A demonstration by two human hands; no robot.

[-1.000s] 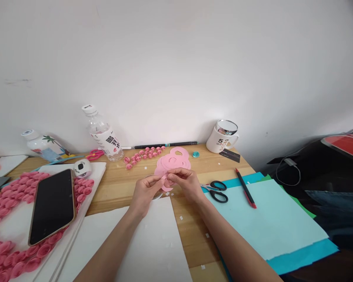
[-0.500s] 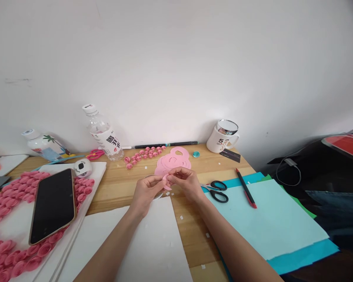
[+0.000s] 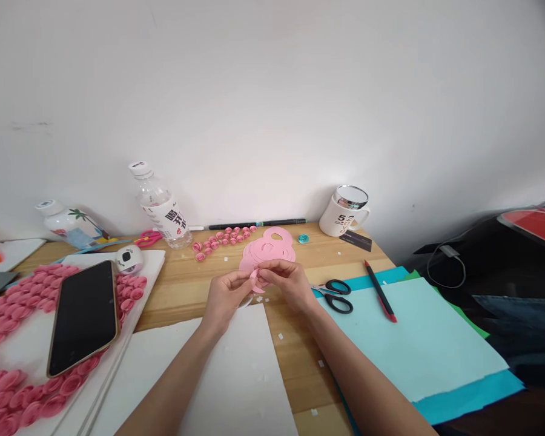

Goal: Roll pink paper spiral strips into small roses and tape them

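Note:
Between my left hand and my right hand is a pink paper strip, pinched by the fingertips of both and curling downward at its loose end. My fingers hide part of it. Just beyond them lies a pile of pink paper spirals. Several small rolled pink paper flowers are grouped behind and to the left, and one blue rolled flower sits right of the pile. Black-handled scissors rest to the right of my right hand.
A phone lies on a white board covered with pink flowers at left. A clear bottle and a white mug stand near the wall. Blue paper sheets bear a pen; white sheets lie under my forearms.
Both hands keep nearly the same place, still pinching the pink strip; the fingers shift only slightly. The view has moved very little.

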